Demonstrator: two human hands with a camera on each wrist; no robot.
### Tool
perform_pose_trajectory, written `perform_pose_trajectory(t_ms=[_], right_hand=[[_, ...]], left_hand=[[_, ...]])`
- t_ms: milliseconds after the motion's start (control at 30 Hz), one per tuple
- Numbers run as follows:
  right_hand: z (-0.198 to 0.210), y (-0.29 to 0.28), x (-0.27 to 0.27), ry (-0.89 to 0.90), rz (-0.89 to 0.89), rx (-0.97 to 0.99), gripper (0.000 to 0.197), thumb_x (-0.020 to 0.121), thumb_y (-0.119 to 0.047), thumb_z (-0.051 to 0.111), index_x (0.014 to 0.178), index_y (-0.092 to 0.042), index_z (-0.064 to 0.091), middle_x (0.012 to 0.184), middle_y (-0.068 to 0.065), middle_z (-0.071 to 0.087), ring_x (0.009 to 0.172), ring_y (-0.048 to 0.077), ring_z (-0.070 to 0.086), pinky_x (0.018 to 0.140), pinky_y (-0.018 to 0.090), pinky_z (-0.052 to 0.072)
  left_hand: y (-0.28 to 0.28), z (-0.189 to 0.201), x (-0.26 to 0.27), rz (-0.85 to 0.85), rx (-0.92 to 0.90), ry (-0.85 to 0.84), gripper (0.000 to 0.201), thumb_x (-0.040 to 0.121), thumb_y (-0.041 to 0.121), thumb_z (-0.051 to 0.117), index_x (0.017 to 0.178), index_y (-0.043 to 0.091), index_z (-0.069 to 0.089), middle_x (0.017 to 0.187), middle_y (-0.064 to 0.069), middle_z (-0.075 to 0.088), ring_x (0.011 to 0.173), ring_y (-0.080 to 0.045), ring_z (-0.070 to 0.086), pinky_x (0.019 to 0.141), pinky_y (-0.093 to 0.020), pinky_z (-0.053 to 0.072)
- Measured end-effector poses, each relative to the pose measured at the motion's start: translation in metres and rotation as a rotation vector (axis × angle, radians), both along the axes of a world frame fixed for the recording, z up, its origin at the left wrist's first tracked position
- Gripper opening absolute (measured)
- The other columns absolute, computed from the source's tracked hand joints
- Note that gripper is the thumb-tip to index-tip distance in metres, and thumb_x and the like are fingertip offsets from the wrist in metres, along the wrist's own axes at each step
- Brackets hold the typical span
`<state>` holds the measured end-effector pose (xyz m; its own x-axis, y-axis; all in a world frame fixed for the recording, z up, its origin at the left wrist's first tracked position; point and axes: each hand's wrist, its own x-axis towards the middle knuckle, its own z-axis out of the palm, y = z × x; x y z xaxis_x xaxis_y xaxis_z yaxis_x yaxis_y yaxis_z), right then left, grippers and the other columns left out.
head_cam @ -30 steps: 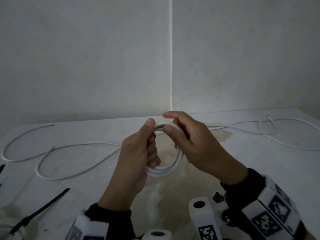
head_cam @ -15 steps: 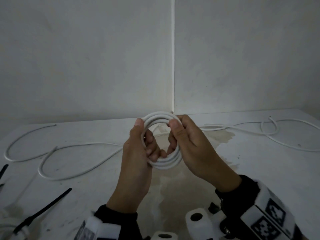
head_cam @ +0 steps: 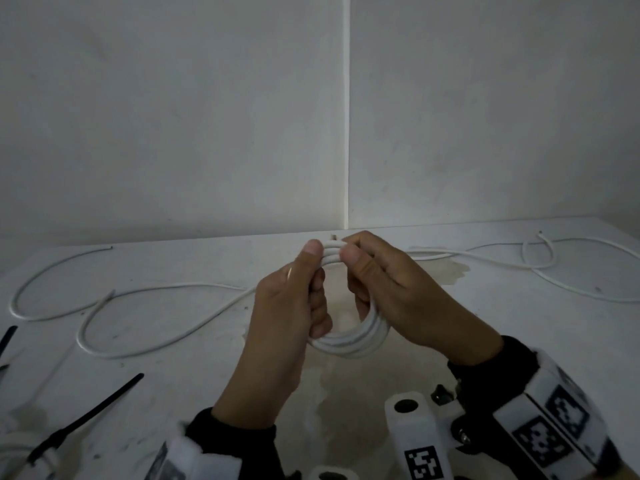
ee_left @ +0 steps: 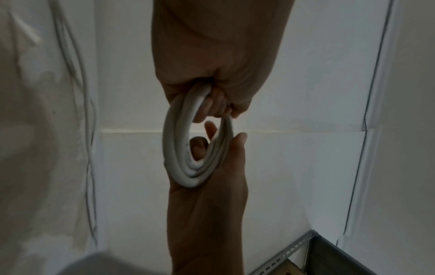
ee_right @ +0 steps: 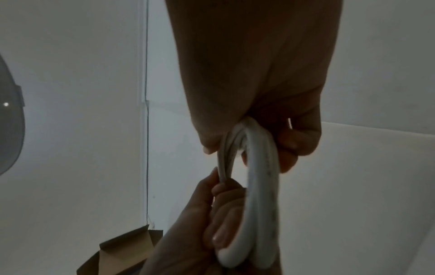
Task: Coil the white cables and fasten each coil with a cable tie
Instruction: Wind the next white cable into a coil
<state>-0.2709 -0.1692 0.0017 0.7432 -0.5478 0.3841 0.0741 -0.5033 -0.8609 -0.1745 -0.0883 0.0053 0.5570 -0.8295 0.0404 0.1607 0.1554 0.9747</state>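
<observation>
Both hands up above bench [head_cam: 519, 341], sharing one white coil [head_cam: 349, 341] of several turns. Left hand [head_cam: 287, 306]: thumb on top of coil, fingers curled thru the loop, gripping coil's left side. Right hand [head_cam: 391, 289]: thumb + forefinger pinching top of coil just beside left thumb, remaining fingers wrapped round coil's right side. Thumbs nearly touching at the top. Coil held roughly upright, lower arc hanging free below and between both hands, clear of bench.

From left wrist cam: coil [ee_left: 188, 148] seen edge-on as narrow oval, left hand [ee_left: 207, 204] cupping its bottom, right hand [ee_left: 223, 74] clamped on far end. From right wrist cam: same coil [ee_right: 256, 195], right hand [ee_right: 270, 93] closed over upper bend, left hand [ee_right: 200, 223] w/ fingers hooked in the loop.

Left of left hand, well apart: loose white cable [head_cam: 114, 299] snaking flat on bench. Right of right hand, well apart: second loose cable [head_cam: 540, 258], looped over itself once. Near-left of left hand: black cable tie [head_cam: 90, 415] lying flat. Another black tie end [head_cam: 7, 339] at far-left edge.
</observation>
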Motion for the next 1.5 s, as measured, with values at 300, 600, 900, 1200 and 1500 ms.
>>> perform_pose_trajectory(t_ms=[300,600,900,1200,1500], right_hand=[[0.002,0.002,0.005,-0.105,0.026,0.198,0.030,0.084,-0.040,0.033,0.100,-0.026,0.054,0.073,0.003,0.046,0.058,0.004,0.053,0.066,0.028,0.047],[-0.008,0.004,0.007,-0.089,-0.088,-0.151,0.026,0.090,-0.028,0.037,0.093,-0.014,0.059,0.057,-0.021,0.051,0.053,0.001,0.048,0.052,0.010,0.033],[-0.004,0.000,0.003,-0.110,-0.067,-0.157,0.024,0.089,-0.019,0.039,0.095,-0.012,0.061,0.059,-0.026,0.055,0.055,-0.004,0.052,0.052,0.005,0.035],[-0.002,-0.005,-0.001,-0.107,-0.092,-0.042,0.012,0.084,-0.029,0.043,0.091,-0.021,0.047,0.059,0.003,0.039,0.050,0.008,0.034,0.049,0.020,0.031],[-0.004,-0.005,0.000,-0.142,-0.131,-0.051,0.013,0.085,-0.023,0.038,0.079,-0.016,0.048,0.052,-0.019,0.052,0.051,-0.003,0.050,0.049,0.007,0.035]], left_hand=[[-0.003,-0.009,0.008,0.034,-0.130,0.100,0.044,0.097,0.034,0.035,0.059,0.013,0.039,0.041,0.005,0.029,0.036,-0.007,0.030,0.043,-0.020,0.037],[-0.002,-0.006,0.017,-0.195,-0.013,0.152,0.054,0.094,0.042,0.032,0.060,0.007,0.056,0.042,-0.003,0.042,0.036,-0.014,0.041,0.045,-0.024,0.043],[-0.001,-0.012,0.005,0.005,-0.083,-0.430,0.036,0.089,0.042,0.032,0.078,0.021,0.059,0.045,0.006,0.052,0.043,-0.006,0.049,0.047,-0.023,0.049],[0.003,-0.009,0.018,-0.161,-0.011,-0.569,0.033,0.067,0.055,0.038,0.077,0.027,0.053,0.053,0.008,0.057,0.052,-0.001,0.059,0.057,-0.013,0.052],[-0.003,-0.014,-0.004,-0.155,-0.037,-0.351,0.036,0.071,0.050,0.042,0.066,0.015,0.047,0.042,0.011,0.044,0.041,-0.002,0.042,0.051,-0.023,0.044]])
